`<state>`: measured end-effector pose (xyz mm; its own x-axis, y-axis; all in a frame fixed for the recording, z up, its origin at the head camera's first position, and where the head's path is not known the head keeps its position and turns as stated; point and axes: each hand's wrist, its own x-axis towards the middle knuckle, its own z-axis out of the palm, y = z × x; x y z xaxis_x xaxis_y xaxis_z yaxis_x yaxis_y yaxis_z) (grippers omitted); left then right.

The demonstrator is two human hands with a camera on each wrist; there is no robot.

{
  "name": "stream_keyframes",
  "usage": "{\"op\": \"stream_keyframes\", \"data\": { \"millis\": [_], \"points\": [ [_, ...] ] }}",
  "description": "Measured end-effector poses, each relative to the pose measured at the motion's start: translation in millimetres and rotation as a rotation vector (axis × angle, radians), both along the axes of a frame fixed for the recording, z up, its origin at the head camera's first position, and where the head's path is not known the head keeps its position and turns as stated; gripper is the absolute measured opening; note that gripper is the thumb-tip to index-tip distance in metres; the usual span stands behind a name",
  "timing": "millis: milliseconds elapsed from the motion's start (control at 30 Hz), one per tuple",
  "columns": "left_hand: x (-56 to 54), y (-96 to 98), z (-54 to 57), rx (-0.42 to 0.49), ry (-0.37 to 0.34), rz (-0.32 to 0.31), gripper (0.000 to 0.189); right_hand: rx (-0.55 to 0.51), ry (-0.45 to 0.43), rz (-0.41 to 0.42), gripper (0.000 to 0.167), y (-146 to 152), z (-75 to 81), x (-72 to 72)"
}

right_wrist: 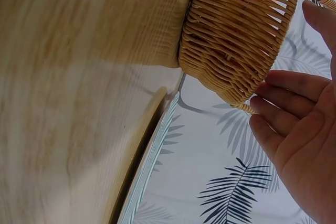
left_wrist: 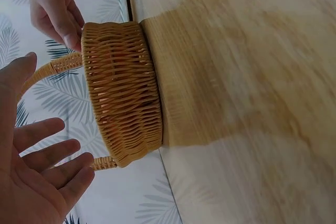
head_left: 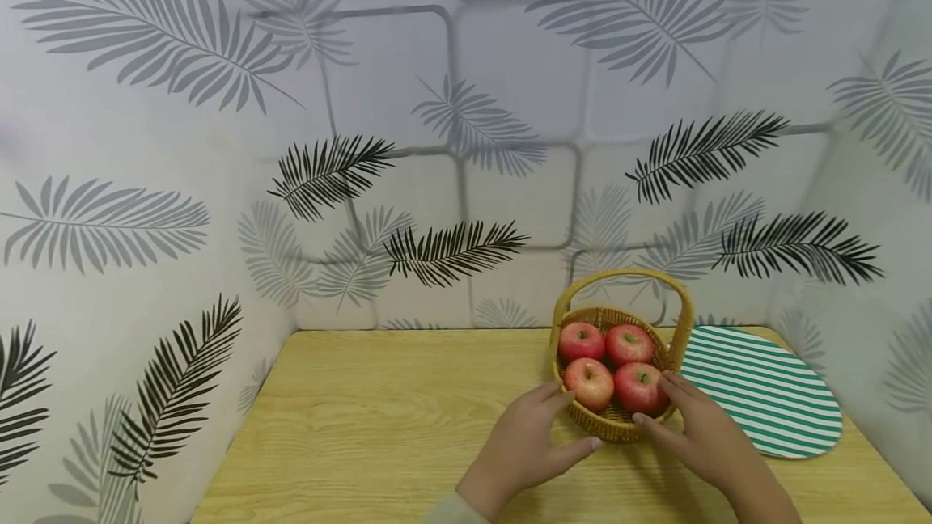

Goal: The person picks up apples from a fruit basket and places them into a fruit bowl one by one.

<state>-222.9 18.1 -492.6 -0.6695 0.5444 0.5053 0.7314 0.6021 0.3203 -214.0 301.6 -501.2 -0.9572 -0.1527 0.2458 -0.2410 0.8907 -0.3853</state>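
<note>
Hands, two of them, flank a single wicker basket with neither one closed around anything. Thumb well apart from loosely extended fingers, the left hand [head_left: 520, 447] is at the front left of the wicker basket [head_left: 610, 430]; whether it touches the weave I cannot tell. On the other side the right hand [head_left: 713, 433] is similarly spread, its fingertips at the rim beside the front-right fruit, contact again unclear. Four red apples [head_left: 589, 384] sit inside, two behind and two in front. One arched handle [head_left: 628, 273] stands upright over them. The basket rests on the wooden table [head_left: 379, 411], right of its middle, with one green-and-white striped mat [head_left: 768, 399] to its right.
</note>
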Motion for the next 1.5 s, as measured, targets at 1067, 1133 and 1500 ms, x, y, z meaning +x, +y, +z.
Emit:
{"op": "stream_keyframes", "data": {
  "millis": [1067, 1133, 1500],
  "points": [
    [-24.0, 41.7, -19.0, -0.143, -0.028, 0.154, 0.061, -0.005, -0.102, -0.017, 0.092, 0, 1.6, -4.7],
    [-23.4, 43.0, -21.4, -0.156, -0.011, 0.179, 0.063, -0.012, -0.109, -0.018, 0.093, 0, 0.9, -5.0],
    [-21.3, 46.0, -28.0, -0.175, 0.002, 0.219, 0.065, -0.011, -0.147, -0.018, 0.094, 0, -5.0, -5.8]
  ]
}}
